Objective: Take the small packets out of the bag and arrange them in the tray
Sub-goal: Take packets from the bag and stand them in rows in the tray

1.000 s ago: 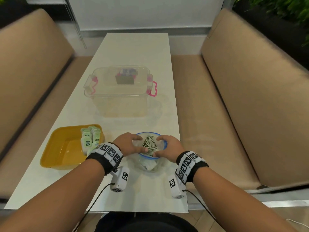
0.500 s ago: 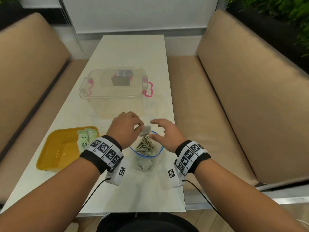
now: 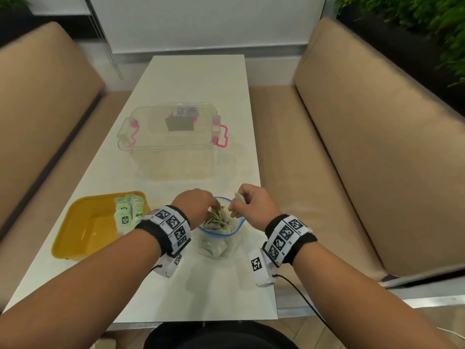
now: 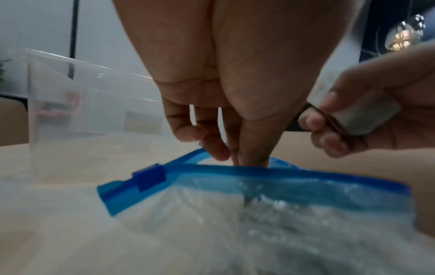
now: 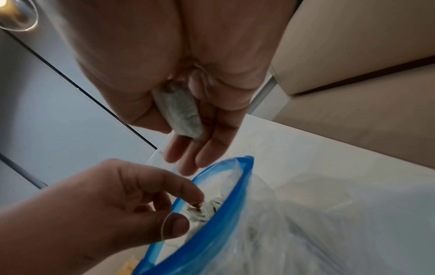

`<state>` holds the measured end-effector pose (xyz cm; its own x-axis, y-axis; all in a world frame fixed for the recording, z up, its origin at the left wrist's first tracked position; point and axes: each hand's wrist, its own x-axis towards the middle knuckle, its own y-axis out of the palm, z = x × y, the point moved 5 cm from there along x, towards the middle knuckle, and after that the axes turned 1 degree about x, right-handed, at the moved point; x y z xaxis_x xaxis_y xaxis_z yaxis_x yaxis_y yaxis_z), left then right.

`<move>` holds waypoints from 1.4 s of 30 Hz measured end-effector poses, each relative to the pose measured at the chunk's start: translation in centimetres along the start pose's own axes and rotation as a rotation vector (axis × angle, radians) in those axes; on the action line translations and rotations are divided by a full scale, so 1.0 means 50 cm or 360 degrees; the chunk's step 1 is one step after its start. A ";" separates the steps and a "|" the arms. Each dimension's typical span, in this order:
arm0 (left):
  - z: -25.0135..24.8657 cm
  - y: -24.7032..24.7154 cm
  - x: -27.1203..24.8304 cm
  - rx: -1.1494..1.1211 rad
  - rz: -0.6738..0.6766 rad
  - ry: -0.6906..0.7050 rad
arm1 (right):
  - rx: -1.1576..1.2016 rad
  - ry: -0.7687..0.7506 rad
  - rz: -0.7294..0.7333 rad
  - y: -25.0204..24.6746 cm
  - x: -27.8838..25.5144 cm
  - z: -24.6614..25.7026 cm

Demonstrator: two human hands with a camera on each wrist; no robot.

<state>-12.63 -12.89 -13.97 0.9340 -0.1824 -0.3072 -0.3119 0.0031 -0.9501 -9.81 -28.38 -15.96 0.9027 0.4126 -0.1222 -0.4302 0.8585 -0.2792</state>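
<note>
Nearest, at 6 o'clock on the white table (image 3: 176, 79): clear zip bag (image 3: 221, 244) with blue rim, mouth open upward, loose packets (image 3: 216, 219) piled inside.

Left hand (image 3: 195, 206) comes in from 7 o'clock, fingers (image 4: 249, 148) bunched and pointing down, tips dipped past the blue rim among the packets; thumb and forefinger close together there. Whether they actually grip one, cannot tell, tips hidden by the bag.

Right hand (image 3: 251, 205) at 5 o'clock of the scene, just over the bag's right rim, touching nothing of it as far as visible. It holds a small grey-white packet (image 5: 180, 111) against the palm, thumb clamping it onto the curled fingers; a corner pokes out the top in the head view.

At 9 o'clock of the bag: yellow tray (image 3: 83, 227), near, not touching. Green-and-white packets in tray (image 3: 129, 212) stand upright in rows along its right wall.

Further at 12 o'clock: clear lidded box (image 3: 171, 137), pink latches, apart from the bag.

Tan bench seats (image 3: 364, 147) flank the table at 3 and 9 o'clock.
</note>
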 end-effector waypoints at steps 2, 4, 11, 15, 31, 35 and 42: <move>0.000 0.007 0.007 0.0118 0.0022 0.0011 | -0.0044 0.0006 -0.0023 0.002 -0.005 0.001; 0.005 0.006 0.010 0.0135 -0.0006 0.0005 | -0.0086 0.0012 -0.0047 0.005 -0.008 0.001; 0.051 -0.058 -0.033 -0.0446 -0.0299 -0.0049 | -0.0123 0.0027 0.0045 0.015 -0.009 0.029; 0.079 -0.113 -0.078 -0.0765 -0.0583 -0.0062 | -0.0092 -0.0068 0.0145 0.047 -0.004 0.071; 0.253 -0.200 -0.222 -0.0498 -0.0516 0.0066 | -0.0092 -0.0168 0.0303 0.246 0.061 0.210; 0.294 -0.202 -0.242 -0.0190 -0.0619 0.0008 | -0.0122 -0.0245 0.0298 0.296 0.064 0.246; 0.354 -0.207 -0.267 -0.0419 -0.0623 -0.0089 | -0.0219 -0.0344 0.0224 0.364 0.089 0.268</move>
<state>-18.79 6.91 -0.97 0.9958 -0.0670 0.0623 0.0389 -0.3059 -0.9513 -13.76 -6.84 -8.84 0.8046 0.5929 0.0325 -0.5325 0.7447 -0.4022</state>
